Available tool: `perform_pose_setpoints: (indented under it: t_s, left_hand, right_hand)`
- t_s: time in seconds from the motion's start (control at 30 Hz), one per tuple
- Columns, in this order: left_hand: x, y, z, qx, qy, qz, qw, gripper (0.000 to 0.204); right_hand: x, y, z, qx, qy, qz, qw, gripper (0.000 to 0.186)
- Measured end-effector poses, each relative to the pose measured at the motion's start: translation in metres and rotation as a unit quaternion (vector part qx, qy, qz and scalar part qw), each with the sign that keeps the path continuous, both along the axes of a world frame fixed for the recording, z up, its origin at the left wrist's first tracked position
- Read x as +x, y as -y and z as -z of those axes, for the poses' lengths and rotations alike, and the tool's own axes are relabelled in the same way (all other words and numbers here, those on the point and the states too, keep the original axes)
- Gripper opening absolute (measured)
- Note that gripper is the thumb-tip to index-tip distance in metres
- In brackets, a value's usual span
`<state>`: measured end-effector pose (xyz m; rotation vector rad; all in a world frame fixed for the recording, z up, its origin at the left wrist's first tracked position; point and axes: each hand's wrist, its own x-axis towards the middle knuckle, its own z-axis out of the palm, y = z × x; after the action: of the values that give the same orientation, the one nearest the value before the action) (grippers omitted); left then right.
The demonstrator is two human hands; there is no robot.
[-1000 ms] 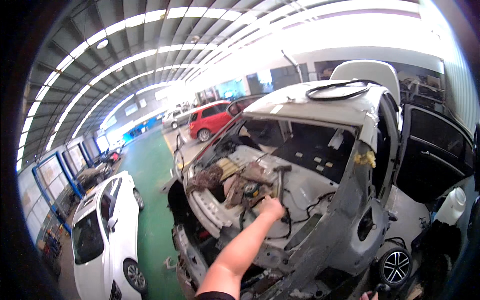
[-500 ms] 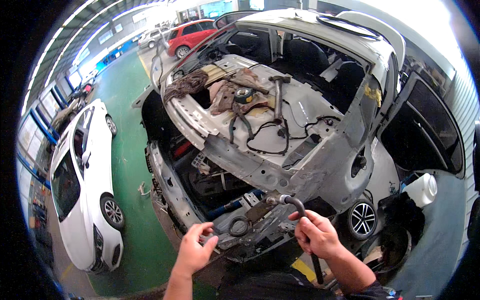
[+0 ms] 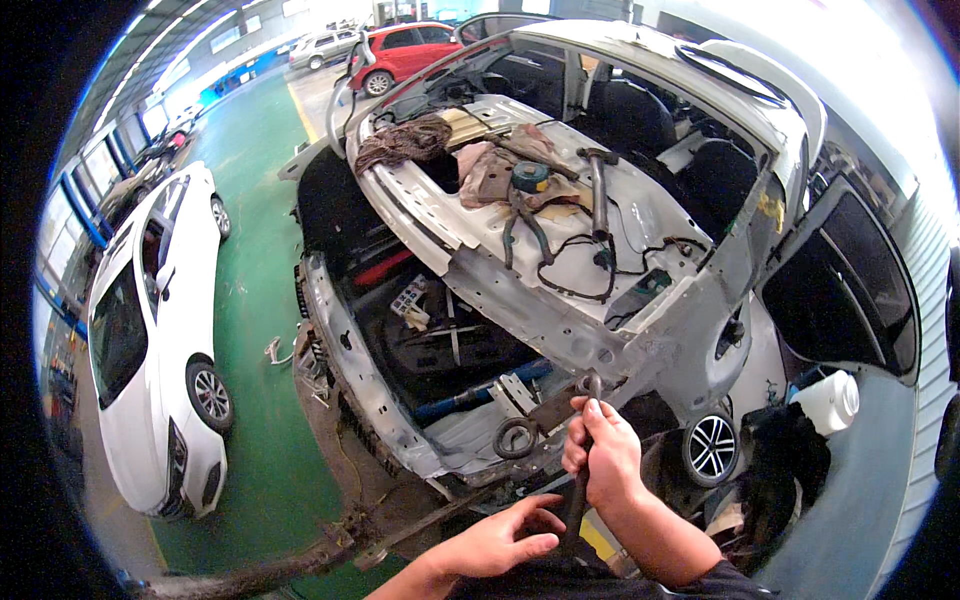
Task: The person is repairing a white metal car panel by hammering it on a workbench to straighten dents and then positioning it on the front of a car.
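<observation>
My right hand (image 3: 608, 455) is closed around the upper part of a dark bent metal bar (image 3: 576, 508). The bar's curved top end meets the rear corner of the stripped grey-white car body (image 3: 560, 335); whether it is hooked or fitted there I cannot tell. Low down beside the bar is my left hand (image 3: 500, 540), fingers apart and holding nothing. A black ring (image 3: 515, 438) lies on the body's rear edge, just left of the bar's top.
On the rear deck are a hammer (image 3: 599, 195), pliers (image 3: 525, 230), a tape measure (image 3: 530, 178), rags and a dark cable. A long metal beam (image 3: 340, 545) crosses low in front. A wheel (image 3: 711, 449) and white container (image 3: 830, 403) stand right; a white car (image 3: 160, 350) stands left.
My left hand has moved right and down, close to the bar's lower part. My right hand keeps its grip, and the bar stands more upright in view. The view has shifted slightly.
</observation>
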<state>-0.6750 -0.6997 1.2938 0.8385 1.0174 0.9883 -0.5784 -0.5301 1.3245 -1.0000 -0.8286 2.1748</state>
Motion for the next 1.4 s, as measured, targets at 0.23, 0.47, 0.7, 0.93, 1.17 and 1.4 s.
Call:
perform_pose_setpoints:
  t_s: [0.23,0.47,0.7,0.93,1.17,1.4]
  left_hand:
    - [0.005,-0.023,-0.017,-0.010,0.040,0.075,0.996,0.066]
    - [0.065,-0.055,-0.009,-0.072,0.083,0.066,0.992,0.035]
    - [0.070,-0.064,-0.009,-0.049,0.087,0.053,0.994,0.027]
    - [0.027,-0.056,-0.054,0.003,-0.397,0.104,0.912,0.037]
    - [-0.033,-0.084,0.038,0.164,-0.626,-0.268,0.713,0.055]
    - [-0.012,-0.108,0.062,0.117,-0.677,-0.268,0.676,0.075]
  right_hand:
    - [0.022,-0.014,0.002,-0.005,0.002,-0.069,0.998,0.021]
    - [0.055,-0.017,0.007,0.010,0.017,-0.101,0.995,0.028]
    - [0.135,0.031,0.021,-0.018,0.133,-0.242,0.961,0.041]
    - [0.122,0.029,0.027,0.041,0.065,-0.250,0.965,0.030]
    - [0.126,0.019,-0.002,-0.074,-0.005,-0.248,0.966,0.026]
    - [0.133,0.002,-0.010,-0.076,0.041,-0.265,0.960,0.027]
